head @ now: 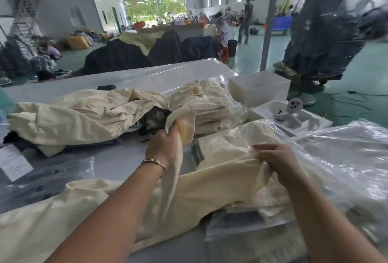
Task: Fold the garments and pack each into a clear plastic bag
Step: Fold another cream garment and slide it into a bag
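While the left hand [165, 143] grips a bunched fold of cream garment [210, 187], its fingers [170, 130] curled tight round the cloth and lifting it off the bench [117, 162], the right hand [277, 162] pinches another part of the same cloth, thumb and fingers closed on a gathered ridge. That garment lies across the near side of the bench, stretching from the lower left corner up under both hands. A bracelet [154, 163] sits on the left wrist.

Just beyond the left hand lies a heap of more cream garments [84, 115], with something dark and patterned showing underneath, possibly another piece of clothing. Right of the heap sits a stack of folded cream pieces in clear bags [218, 111]. Crumpled clear plastic bags [340, 153] spread beside and under the right hand.

Farther right stand a white box [259, 88] and a white tray [294, 117]. A paper sheet [13, 162] lies at the left edge of the bench.
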`<state>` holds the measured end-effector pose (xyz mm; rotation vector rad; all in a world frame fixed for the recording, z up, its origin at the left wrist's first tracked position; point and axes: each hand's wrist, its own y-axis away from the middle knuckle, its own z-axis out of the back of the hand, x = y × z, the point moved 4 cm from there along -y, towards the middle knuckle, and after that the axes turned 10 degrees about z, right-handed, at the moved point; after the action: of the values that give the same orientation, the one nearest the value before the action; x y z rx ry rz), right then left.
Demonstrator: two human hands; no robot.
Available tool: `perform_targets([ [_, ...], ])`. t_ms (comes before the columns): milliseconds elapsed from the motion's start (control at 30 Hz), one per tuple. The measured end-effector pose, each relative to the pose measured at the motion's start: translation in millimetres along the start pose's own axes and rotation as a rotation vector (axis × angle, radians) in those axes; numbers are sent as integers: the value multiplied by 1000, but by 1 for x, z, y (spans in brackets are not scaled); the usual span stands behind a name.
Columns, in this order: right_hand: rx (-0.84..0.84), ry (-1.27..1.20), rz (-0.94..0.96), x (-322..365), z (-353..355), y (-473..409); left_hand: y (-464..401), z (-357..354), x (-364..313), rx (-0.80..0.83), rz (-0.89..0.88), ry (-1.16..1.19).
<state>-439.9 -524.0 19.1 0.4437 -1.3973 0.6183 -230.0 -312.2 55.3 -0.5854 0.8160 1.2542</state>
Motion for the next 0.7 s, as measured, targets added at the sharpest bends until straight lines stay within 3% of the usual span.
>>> perform_targets([
  [67,54,28,15,5,10,-2,7,-11,-24,-43,-73,-15],
  [133,156,-23,-8,8,22,-3,16,-19,-47,-144,-195,119],
  [200,212,-49,-48,4,32,-3,37,-27,-61,-227,-410,311],
  [233,201,-38,-79,0,36,-3,48,-39,-64,-211,-524,295],
  [267,186,-33,-119,-6,38,-1,57,-57,-63,-120,-627,198],
  [367,254,-218,-338,-26,29,8,81,-128,-35,454,-726,-476],
  [433,286,-328,-332,-31,21,10,90,-149,-8,548,-725,-755],
  [500,179,-275,-251,-34,21,8,97,-150,8,424,-726,-736],
  [633,70,245,-77,-30,19,-1,121,-126,18,-117,-936,-446],
  [700,3,521,76,-13,17,-4,128,-121,23,-277,-1028,-368],
])
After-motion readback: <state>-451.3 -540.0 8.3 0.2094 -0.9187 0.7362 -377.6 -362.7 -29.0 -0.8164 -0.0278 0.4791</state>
